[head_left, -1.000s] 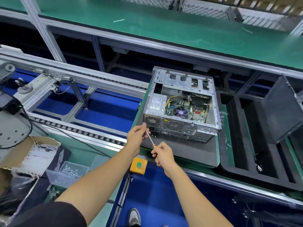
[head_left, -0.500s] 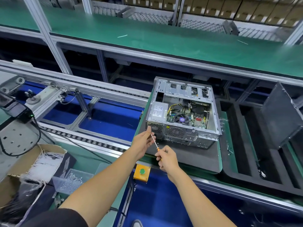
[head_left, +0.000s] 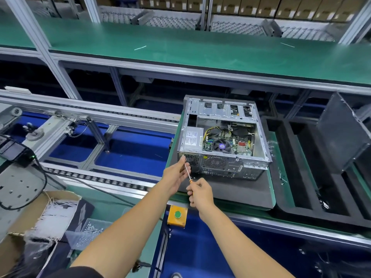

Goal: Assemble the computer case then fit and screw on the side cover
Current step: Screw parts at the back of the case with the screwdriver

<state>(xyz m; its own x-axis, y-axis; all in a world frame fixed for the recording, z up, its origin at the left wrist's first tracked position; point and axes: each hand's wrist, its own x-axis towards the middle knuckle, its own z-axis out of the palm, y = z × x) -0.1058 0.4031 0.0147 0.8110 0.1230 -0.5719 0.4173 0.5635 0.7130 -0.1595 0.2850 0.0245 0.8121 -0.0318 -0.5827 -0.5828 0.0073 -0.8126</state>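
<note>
An open grey computer case (head_left: 222, 135) lies on its side on a dark foam mat (head_left: 230, 189), with its motherboard, fan and power supply showing. My right hand (head_left: 199, 194) grips the orange handle of a thin screwdriver (head_left: 188, 173). The shaft points up-left at the case's near-left rear corner. My left hand (head_left: 176, 174) pinches the shaft near the tip, with the fingertips against that corner. A dark side cover (head_left: 341, 135) leans upright at the far right.
The mat sits on a green pallet (head_left: 281, 177) on the conveyor. A black foam tray (head_left: 313, 189) lies to its right. An orange box with a green button (head_left: 177, 215) is below my hands. A clear bin of screws (head_left: 88, 231) and a cardboard box (head_left: 30, 217) are at the lower left.
My view has tilted upward, so the case sits lower in frame. Both hands stay at the case's rear corner with the screwdriver, shifting only slightly.
</note>
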